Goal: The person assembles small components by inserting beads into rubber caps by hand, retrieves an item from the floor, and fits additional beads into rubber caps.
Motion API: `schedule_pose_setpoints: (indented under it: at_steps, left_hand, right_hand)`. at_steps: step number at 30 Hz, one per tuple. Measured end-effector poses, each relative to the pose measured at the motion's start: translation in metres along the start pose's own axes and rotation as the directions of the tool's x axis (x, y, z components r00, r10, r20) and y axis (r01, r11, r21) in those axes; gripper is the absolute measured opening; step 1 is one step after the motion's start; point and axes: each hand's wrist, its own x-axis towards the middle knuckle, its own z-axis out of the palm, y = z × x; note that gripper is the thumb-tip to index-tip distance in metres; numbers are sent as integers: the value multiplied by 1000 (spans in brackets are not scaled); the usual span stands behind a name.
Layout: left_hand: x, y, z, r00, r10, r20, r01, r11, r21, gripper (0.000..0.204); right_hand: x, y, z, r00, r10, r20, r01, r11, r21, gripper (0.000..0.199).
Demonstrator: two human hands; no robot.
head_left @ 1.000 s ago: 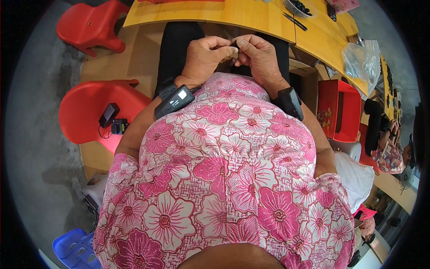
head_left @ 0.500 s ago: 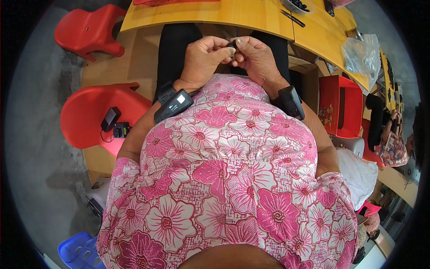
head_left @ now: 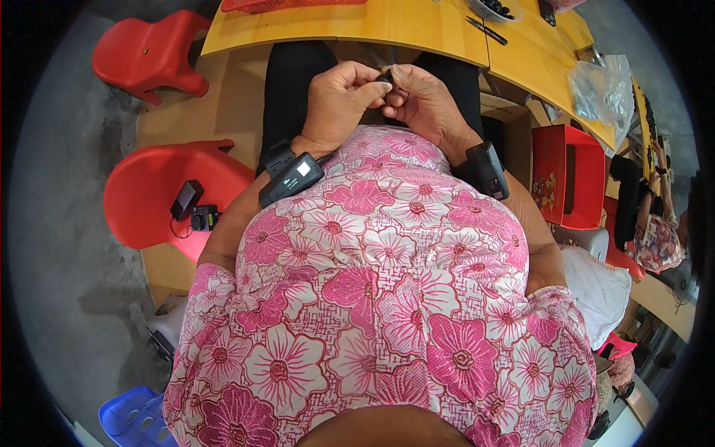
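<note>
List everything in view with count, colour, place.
Piece: one, dark, upper centre
Table: at least one, yellow, top
Tray: one, red, top edge
Bowl: one, clear, top right
Slim tool: one, black, near bowl
Plastic bag: one, clear, right
Chairs: two, red, left
Devices: two, black, lower chair
Plastic object: one, blue, lower left
Box: one, red, right
Co-workers: at least one, patterned clothes, right
Garment: one, pink-white, centre
Wrist devices: two, black, wrists
Hands: two, bare, pinching the piece

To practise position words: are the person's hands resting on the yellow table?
No: the left hand and right hand hold a small dark piece short of the yellow table.
</note>
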Motion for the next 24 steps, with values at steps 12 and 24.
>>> schedule_pose_setpoints:
  at_steps: [12,24]
  left_hand:
    - [1,2,-2,976,215,-36,-204,959,197,14]
    - [4,-5,-4,969,247,-10,-236,933,272,17]
  right_hand:
    - [-4,-8,4,991,83,103,-73,993,-98,30]
    - [-6,-7,3,983,38,179,-15,992,-128,28]
